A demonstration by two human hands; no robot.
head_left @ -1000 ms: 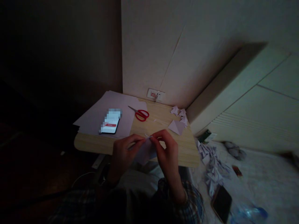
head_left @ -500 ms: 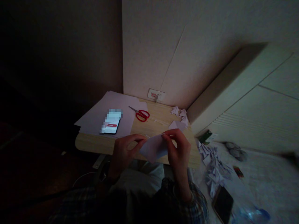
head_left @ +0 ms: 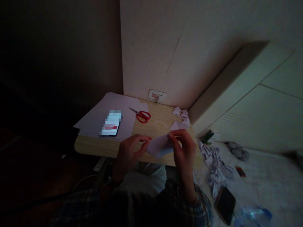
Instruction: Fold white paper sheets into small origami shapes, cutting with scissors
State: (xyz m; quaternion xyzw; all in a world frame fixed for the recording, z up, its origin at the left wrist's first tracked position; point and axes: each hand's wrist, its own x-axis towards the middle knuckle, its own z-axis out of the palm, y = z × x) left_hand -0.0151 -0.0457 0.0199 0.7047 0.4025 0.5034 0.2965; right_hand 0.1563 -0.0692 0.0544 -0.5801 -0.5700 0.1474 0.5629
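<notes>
Between my two hands a folded piece of white paper (head_left: 160, 145) is held up over the front edge of the wooden table (head_left: 99, 146). My left hand (head_left: 129, 151) pinches its left corner between thumb and fingers. At the upper right, my right hand (head_left: 185, 149) pinches the other end. Just beyond the right hand lies another folded paper (head_left: 178, 125), with several small folded paper figures (head_left: 181, 112) behind it. Red-handled scissors (head_left: 142, 116) rest on the table farther back, their blades pointing left.
White paper sheets (head_left: 94, 115) cover the table's left side, with a lit phone (head_left: 111, 123) on top. A wall socket (head_left: 157, 95) sits behind the table. To the right, a pale surface holds many folded papers (head_left: 216, 171), a dark phone (head_left: 225, 205) and blue clear plastic (head_left: 257, 216).
Both hands have shifted slightly to the right with the paper. The paper's lower point has risen and its face has tilted. The camera view has moved a little.
</notes>
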